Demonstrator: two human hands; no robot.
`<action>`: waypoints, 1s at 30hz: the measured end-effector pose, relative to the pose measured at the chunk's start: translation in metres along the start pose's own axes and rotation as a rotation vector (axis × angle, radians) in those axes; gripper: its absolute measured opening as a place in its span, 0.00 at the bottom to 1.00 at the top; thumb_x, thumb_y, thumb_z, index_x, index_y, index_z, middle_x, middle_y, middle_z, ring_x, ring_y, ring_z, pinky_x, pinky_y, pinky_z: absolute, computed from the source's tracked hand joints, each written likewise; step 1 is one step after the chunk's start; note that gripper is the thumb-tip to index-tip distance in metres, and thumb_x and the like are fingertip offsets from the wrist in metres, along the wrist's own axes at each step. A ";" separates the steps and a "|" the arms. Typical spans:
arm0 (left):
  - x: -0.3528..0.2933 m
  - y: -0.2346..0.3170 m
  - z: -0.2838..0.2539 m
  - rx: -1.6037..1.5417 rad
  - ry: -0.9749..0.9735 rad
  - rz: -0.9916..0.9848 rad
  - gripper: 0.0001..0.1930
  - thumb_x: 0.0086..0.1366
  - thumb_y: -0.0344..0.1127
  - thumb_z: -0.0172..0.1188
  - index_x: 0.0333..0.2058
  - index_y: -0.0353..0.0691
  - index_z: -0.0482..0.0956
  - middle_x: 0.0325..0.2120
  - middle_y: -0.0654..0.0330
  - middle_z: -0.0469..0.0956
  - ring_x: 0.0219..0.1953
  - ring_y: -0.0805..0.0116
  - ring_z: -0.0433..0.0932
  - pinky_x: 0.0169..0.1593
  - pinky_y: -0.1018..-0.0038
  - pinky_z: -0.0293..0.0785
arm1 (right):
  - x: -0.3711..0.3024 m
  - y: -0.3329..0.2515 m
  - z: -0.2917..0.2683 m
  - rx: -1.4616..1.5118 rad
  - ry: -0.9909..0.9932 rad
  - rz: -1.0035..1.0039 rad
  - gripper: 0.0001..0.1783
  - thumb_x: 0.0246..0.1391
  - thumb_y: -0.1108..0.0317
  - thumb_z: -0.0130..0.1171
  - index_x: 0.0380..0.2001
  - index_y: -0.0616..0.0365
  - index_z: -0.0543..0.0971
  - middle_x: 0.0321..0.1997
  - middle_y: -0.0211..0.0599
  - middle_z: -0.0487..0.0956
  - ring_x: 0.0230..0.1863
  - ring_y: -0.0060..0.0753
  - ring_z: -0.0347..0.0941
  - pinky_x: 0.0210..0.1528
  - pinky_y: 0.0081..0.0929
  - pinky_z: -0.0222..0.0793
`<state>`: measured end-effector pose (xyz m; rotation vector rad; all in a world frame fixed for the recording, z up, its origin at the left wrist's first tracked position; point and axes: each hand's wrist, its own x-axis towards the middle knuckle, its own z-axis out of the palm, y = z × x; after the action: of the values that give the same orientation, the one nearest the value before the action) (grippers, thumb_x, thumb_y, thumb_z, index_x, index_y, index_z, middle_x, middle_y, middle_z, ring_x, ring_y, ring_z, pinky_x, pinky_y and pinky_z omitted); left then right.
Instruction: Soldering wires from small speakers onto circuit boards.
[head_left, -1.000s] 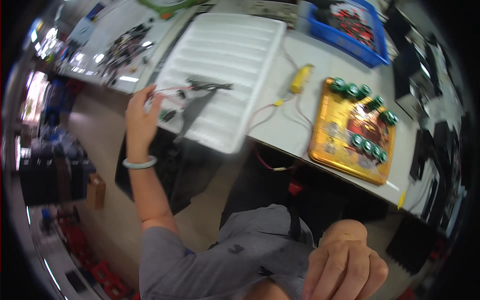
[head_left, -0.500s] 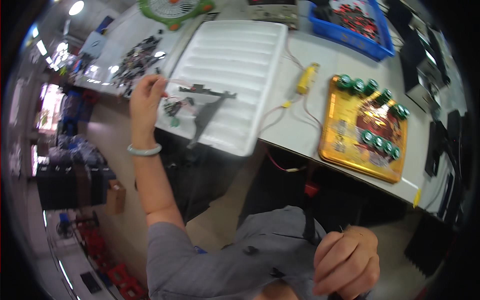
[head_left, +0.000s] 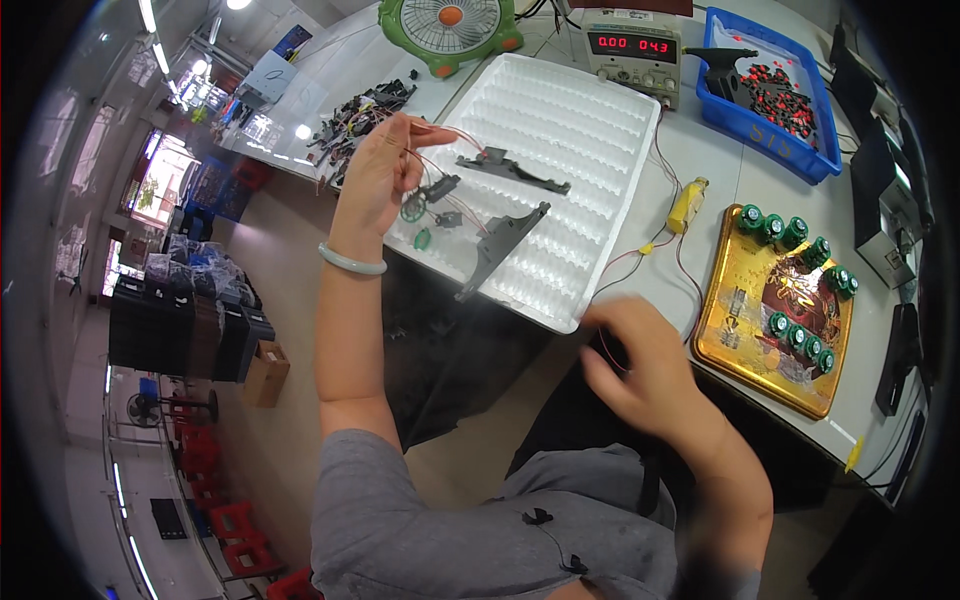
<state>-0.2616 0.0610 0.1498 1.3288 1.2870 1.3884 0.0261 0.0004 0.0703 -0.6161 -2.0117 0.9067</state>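
My left hand (head_left: 385, 170) is raised over the left side of a white ribbed tray (head_left: 560, 100), fingers pinched on thin red and dark wires (head_left: 428, 160). From these wires hang a long black plastic bracket (head_left: 515, 172), a second dark bracket (head_left: 505, 245) and small dark parts with a green round piece (head_left: 413, 208). Another green disc (head_left: 422, 239) shows just below them. My right hand (head_left: 645, 365), a little blurred, is at the tray's near right corner, thumb and fingers apart. A thin wire passes close to its fingers, and I see nothing held.
Behind the tray are a green fan (head_left: 450, 35) and a power supply (head_left: 630, 55). A blue bin (head_left: 825, 150) holds small red-and-black parts. Green round parts stand on a gold tray (head_left: 740, 300). A yellow-wrapped piece (head_left: 688, 205) with wires lies between. Loose dark parts (head_left: 355, 115) are heaped left.
My right hand has come up from near my body to the tray's near right corner, its fingers opening. The left hand still holds the wires. The whole view has shifted.
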 end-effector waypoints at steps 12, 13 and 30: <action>-0.004 -0.056 -0.021 -0.350 0.000 -0.270 0.17 0.63 0.47 0.43 0.35 0.40 0.70 0.35 0.50 0.74 0.18 0.80 0.64 0.25 0.86 0.63 | 0.111 0.058 0.091 0.260 0.090 0.167 0.08 0.46 0.69 0.54 0.28 0.63 0.74 0.18 0.35 0.72 0.23 0.27 0.68 0.29 0.22 0.64; -0.003 -0.061 -0.029 -0.367 0.050 -0.288 0.16 0.62 0.47 0.43 0.35 0.40 0.70 0.35 0.50 0.74 0.18 0.80 0.63 0.24 0.87 0.61 | 0.112 0.063 0.090 0.296 0.082 0.153 0.07 0.50 0.70 0.50 0.28 0.63 0.73 0.19 0.30 0.71 0.22 0.19 0.65 0.27 0.17 0.62; -0.001 -0.057 -0.031 -0.311 -0.139 -0.040 0.10 0.61 0.35 0.45 0.41 0.39 0.65 0.41 0.56 0.71 0.26 0.78 0.68 0.31 0.84 0.66 | 0.099 0.053 0.058 -0.271 -0.228 0.001 0.12 0.39 0.65 0.57 0.27 0.61 0.73 0.26 0.40 0.74 0.30 0.41 0.70 0.31 0.28 0.65</action>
<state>-0.2970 0.0646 0.0958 1.1572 0.9561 1.3784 -0.0712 0.0803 0.0535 -0.6869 -2.3640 0.7365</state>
